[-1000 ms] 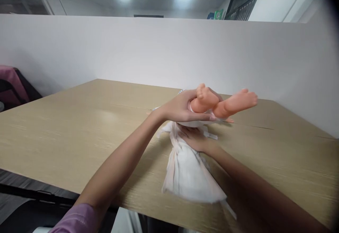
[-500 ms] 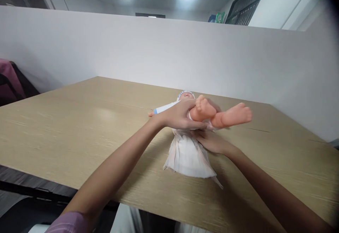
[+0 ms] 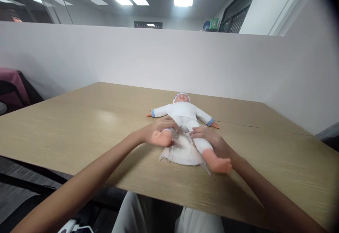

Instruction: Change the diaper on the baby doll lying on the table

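A baby doll in a white suit with blue cuffs lies on its back, head away from me, arms spread. Its legs are parted towards me. My left hand curls round the leg on the left, just above the bare foot. Over the thigh on the other side lies my right hand, its fingers wrapped across the white trouser leg; the bare foot sticks out below. Under the doll's bottom and between its legs spreads a white diaper with frilled edges. Its far part is hidden.
The doll lies on a wooden table with its front edge close to my knees. A white partition stands behind the table. At the far left is a pink and black chair or bag.
The doll's legs, raised and held together by my left hand before, are now lowered and apart. My right hand has moved from the diaper onto one leg; my left hand has shifted left.
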